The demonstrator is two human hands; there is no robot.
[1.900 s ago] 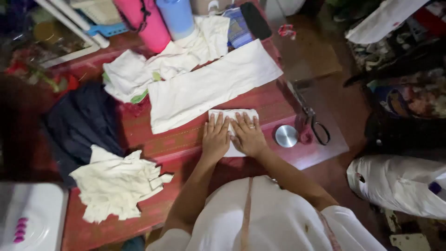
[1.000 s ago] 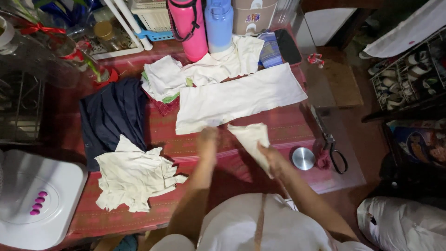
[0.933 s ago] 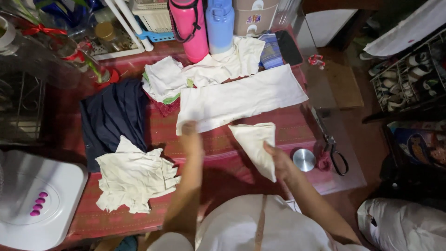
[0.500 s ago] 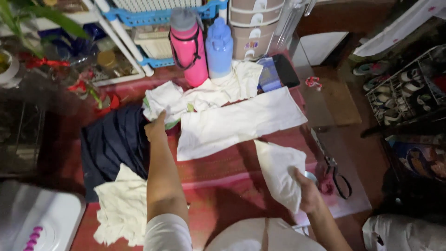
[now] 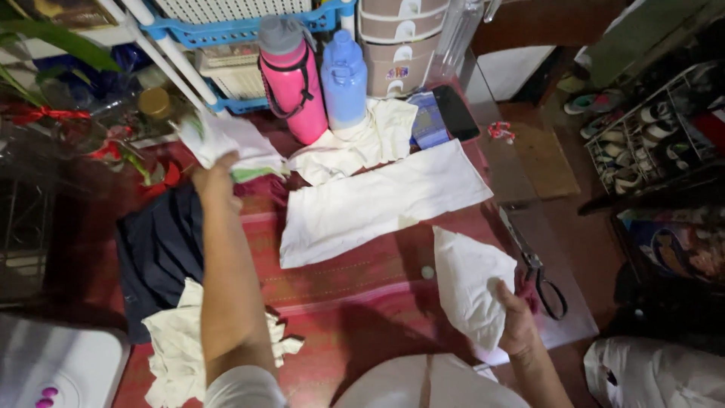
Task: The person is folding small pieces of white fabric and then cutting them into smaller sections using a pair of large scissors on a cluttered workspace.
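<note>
While the right hand (image 5: 519, 323) gripped a folded white cloth (image 5: 470, 285) by its lower edge, holding it just above the red table (image 5: 355, 279) near the scissors (image 5: 538, 266), the left hand (image 5: 214, 175) reached to the far left with its fingers closed on another white cloth (image 5: 226, 140), lifted off the surface and blurred. By the look of it, one piece was folded and a new one was just being picked up. Much seemed left: a long white strip (image 5: 377, 200) lay flat and unfolded in the middle, crumpled white pieces (image 5: 362, 140) sat below the pink bottle (image 5: 291, 79) and blue bottle (image 5: 344, 75), and a rumpled pile (image 5: 181, 351) lay near the dark garment (image 5: 155, 253).
</note>
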